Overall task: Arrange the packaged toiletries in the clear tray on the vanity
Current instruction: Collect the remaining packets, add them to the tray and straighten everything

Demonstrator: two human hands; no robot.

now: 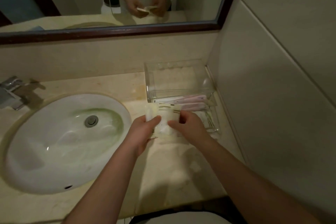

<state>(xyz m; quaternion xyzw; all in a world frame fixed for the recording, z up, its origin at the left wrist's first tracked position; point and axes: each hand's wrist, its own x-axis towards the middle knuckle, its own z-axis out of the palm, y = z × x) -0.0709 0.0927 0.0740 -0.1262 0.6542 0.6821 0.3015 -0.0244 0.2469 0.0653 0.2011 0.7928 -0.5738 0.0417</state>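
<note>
A clear tray (151, 80) stands on the vanity against the right wall. Two pink packaged items (190, 101) lie across its near half, and a pale striped packet (209, 120) lies in its front right corner. Just in front of the tray's left corner, my left hand (143, 129) and my right hand (189, 125) both grip a stack of cream packets (166, 114) with dark stripes. The left thumb presses on top of the stack. The right hand pinches its right edge. How many packets are in the stack is unclear.
A white oval sink (60, 143) fills the left of the beige counter (172, 169), with a chrome tap (12, 92) behind it. A dark-framed mirror (109, 32) runs along the back wall. Tiled wall (281, 96) closes the right side.
</note>
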